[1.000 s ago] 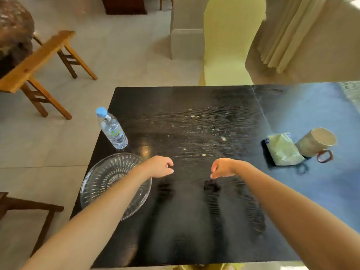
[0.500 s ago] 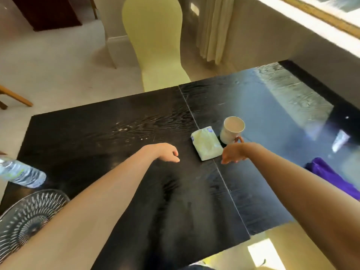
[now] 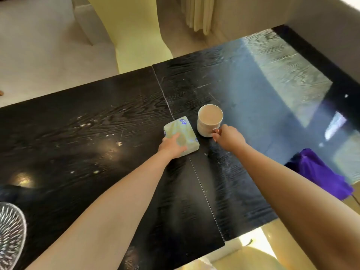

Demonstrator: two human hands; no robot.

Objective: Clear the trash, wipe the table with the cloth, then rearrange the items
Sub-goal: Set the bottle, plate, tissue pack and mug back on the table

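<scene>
cream mug (image 3: 209, 121), handle pinched in right grip (image 3: 229, 138), left grip (image 3: 172, 148) clamped on tissue pack (image 3: 180, 127)

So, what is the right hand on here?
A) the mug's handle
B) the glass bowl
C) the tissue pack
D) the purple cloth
A: the right hand grips the handle of the mug, while the left hand holds the tissue pack.

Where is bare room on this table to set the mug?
Bare: beyond the mug toward the far edge, and the near strip along the seam. Crowded: the centre, with left hand on tissue pack, right hand on mug. Crumbs lie left.
</scene>
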